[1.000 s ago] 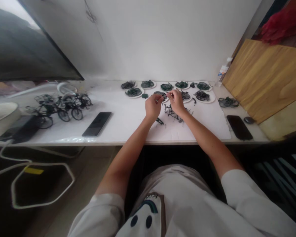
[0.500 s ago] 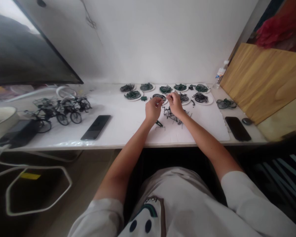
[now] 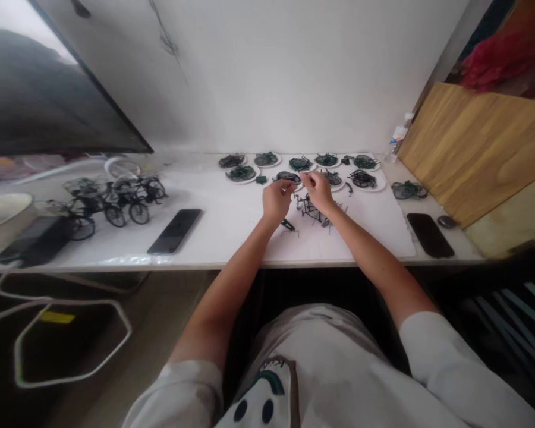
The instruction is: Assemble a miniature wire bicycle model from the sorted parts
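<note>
My left hand (image 3: 277,200) and my right hand (image 3: 317,189) meet above the white sheet, thumbs and fingertips pinched close together. Whatever is between the fingers is too small to make out. Just below my right hand lies a dark miniature bicycle frame (image 3: 311,209) with thin wire-like parts around it. A small dark green piece (image 3: 288,224) rests beside my left wrist. Behind the hands, white plates hold dark model parts, among them a plate of black wheel-like pieces (image 3: 288,176) partly hidden by my fingers.
Several assembled miniature bicycles (image 3: 111,199) stand at the left, near a phone (image 3: 175,230). Another phone (image 3: 430,234) and a loose bundle of parts (image 3: 409,189) lie at the right. A wooden board (image 3: 477,148) leans beside a plastic bottle (image 3: 399,138). The table edge (image 3: 196,265) runs in front.
The view has shifted very slightly. My right hand has come a little lower, and both hands stay pinched close together over the sheet.
</note>
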Available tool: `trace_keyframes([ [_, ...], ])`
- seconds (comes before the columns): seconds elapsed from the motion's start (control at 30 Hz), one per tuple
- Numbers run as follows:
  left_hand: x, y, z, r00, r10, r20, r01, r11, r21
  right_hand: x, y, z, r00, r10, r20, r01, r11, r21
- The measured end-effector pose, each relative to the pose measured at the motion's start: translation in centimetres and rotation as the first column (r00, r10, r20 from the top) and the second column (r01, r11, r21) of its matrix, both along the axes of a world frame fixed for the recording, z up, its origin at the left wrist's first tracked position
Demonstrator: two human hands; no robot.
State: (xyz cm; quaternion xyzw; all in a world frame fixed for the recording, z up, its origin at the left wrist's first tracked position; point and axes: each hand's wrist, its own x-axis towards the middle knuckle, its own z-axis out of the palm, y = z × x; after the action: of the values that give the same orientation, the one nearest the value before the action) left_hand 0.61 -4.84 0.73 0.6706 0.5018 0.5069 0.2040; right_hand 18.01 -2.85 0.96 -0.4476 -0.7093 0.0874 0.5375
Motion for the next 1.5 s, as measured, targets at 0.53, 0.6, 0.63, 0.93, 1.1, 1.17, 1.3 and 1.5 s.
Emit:
trace_keyframes([
  [0.53, -0.4, -0.7, 1.0, 0.992, 0.122, 0.022, -0.119, 0.988, -0.101, 0.3, 1.0, -1.3, 0.964, 0.266, 0.008, -0.262, 0.953, -0.152],
  [0.6, -0.3, -0.7, 1.1, 0.993, 0.119, 0.022, -0.116, 0.988, -0.104, 0.4, 1.1, -1.3, 0.967, 0.252, 0.026, -0.245, 0.958, -0.145],
  [0.63, -0.3, -0.8, 1.1, 0.993, 0.116, 0.026, -0.113, 0.988, -0.108, 0.5, 1.2, -1.3, 0.969, 0.244, 0.034, -0.237, 0.962, -0.139],
  [0.93, -0.2, -0.3, 0.4, 0.999, 0.046, 0.022, -0.046, 0.999, -0.02, 0.7, 1.8, -1.3, 0.985, 0.164, 0.05, -0.164, 0.986, 0.002],
  [1.1, -0.2, 0.2, -0.2, 1.0, 0.017, 0.014, -0.017, 1.0, -0.01, 0.7, 1.9, -1.4, 0.986, 0.161, 0.036, -0.163, 0.985, 0.05],
  [1.17, -0.3, 0.4, -0.4, 1.0, 0.01, 0.012, -0.01, 1.0, -0.009, 0.8, 1.8, -1.3, 0.986, 0.166, 0.03, -0.168, 0.984, 0.059],
  [1.3, -0.4, 0.7, -0.6, 1.0, 0.012, 0.003, -0.012, 1.0, -0.018, 0.8, 1.7, -1.1, 0.988, 0.145, 0.048, -0.147, 0.988, 0.042],
  [1.5, -0.4, 0.5, -0.3, 0.999, 0.024, -0.021, -0.025, 0.998, -0.049, 1.0, 1.6, -1.0, 0.989, 0.136, 0.059, -0.138, 0.99, 0.026],
])
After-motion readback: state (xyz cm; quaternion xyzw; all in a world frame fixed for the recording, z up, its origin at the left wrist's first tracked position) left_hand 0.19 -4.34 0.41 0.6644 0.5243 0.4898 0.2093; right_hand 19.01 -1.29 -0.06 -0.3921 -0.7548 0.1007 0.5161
